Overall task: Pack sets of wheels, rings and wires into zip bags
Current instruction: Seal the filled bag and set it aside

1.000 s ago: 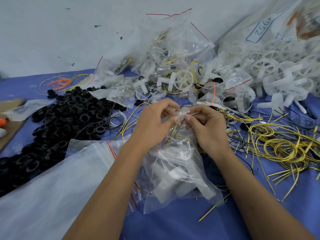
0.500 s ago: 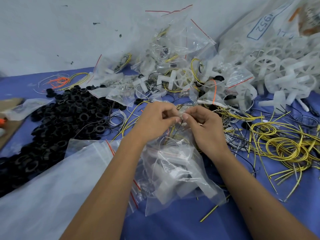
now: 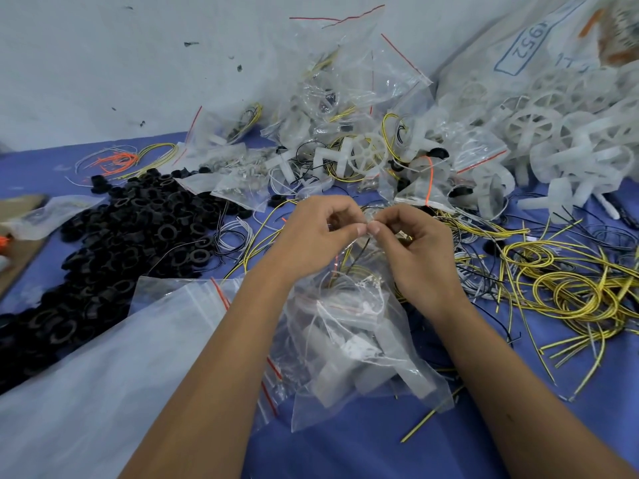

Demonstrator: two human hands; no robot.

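A clear zip bag (image 3: 359, 344) holding white plastic pieces and thin wires hangs between my hands above the blue table. My left hand (image 3: 311, 233) and my right hand (image 3: 415, 250) both pinch its top edge, thumbs almost touching at the middle. A heap of black rings (image 3: 114, 243) lies on the left. Loose yellow and black wires (image 3: 567, 281) spread out on the right. White wheels (image 3: 539, 129) are piled at the back right, and one wheel (image 3: 366, 153) lies among filled bags (image 3: 345, 98) at the back centre.
A large clear plastic bag (image 3: 90, 375) covers the near left, with small empty zip bags (image 3: 242, 292) beside it. Orange and yellow wires (image 3: 128, 159) lie far left. A big printed sack (image 3: 518, 53) leans at the back right. Cardboard (image 3: 17, 236) sits at the left edge.
My two hands have drawn closer together along the bag's top edge, and the thumbs now nearly meet. The bag itself stays in the same place.
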